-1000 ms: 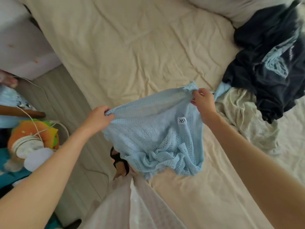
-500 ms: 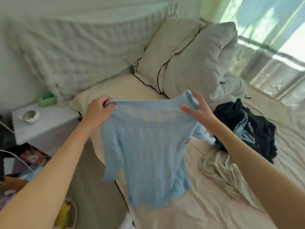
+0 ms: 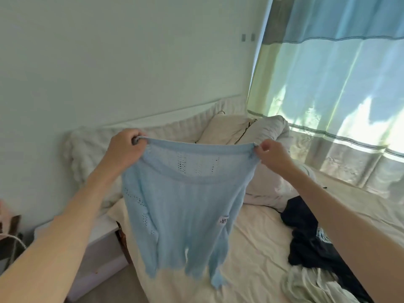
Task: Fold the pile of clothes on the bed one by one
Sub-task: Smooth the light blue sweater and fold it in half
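Pale-blue knit top hangs spread in the air above the bed, its top edge stretched between both hands. Left hand has its grip curled round one corner; right hand pinches the other (small white label low on the front). Dark clothes lie heaped on the bed at right.

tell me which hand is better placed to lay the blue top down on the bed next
Probably the right hand. It pinches the light blue knit top at the corner above the open bed sheet; the left hand grips the corner out near the bed's edge.
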Motion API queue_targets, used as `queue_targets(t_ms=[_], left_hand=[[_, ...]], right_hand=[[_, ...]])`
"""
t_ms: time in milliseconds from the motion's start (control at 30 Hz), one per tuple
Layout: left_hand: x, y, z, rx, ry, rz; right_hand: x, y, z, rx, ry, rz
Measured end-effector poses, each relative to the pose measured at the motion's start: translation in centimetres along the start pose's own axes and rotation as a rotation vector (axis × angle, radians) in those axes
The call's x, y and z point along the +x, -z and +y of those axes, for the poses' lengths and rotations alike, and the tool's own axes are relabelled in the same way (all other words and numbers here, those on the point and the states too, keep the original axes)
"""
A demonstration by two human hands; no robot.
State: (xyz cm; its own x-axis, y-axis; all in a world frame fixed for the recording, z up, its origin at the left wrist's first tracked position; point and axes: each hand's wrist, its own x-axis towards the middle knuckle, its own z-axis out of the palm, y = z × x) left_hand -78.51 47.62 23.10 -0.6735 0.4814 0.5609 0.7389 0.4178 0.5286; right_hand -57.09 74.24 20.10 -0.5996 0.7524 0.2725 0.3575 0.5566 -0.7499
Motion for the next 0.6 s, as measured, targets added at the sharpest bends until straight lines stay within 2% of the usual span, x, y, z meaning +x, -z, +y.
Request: queue_targets(t_ms=[67, 200, 233, 267, 367, 433, 533, 600], left_hand=[[0.5, 1.1, 0.2, 0.009, -0.049, -0.005], [1.3, 2.4, 0.8, -0.056, -0.034, 0.069], [1.4, 2.5, 1.0, -0.075, -0.025, 0.075], [1.6, 2.6, 1.1, -0.081, -0.018, 0.080], [1.9, 3.0, 1.1, -0.050, -0.008, 0.135], [2.0, 3.3, 0.7, -0.045, 0.006, 0.211], [1.2, 3.2, -0.5, -0.071, 0.036, 0.271], [0.6, 2.4, -1.7, -0.066, 0.082, 0.205]], right_hand=[[0.1, 0.1, -0.4, 0.068, -0.015, 0.042], [0.0, 0.2, -2.5, 0.747, -0.223, -0.025], [0.0, 0.3, -2.9, 0.818, -0.235, -0.053], [0.0, 0.4, -3.3, 0.798, -0.197, -0.074], [-0.1, 1.0, -4.4, 0.415, 0.051, -0.127], [-0.4, 1.5, -5.2, 0.267, 0.115, -0.165], [-0.7, 2.5, -5.4, 0.308, 0.081, -0.299], [-1.4, 3.2, -4.6, 0.413, 0.023, -0.386]])
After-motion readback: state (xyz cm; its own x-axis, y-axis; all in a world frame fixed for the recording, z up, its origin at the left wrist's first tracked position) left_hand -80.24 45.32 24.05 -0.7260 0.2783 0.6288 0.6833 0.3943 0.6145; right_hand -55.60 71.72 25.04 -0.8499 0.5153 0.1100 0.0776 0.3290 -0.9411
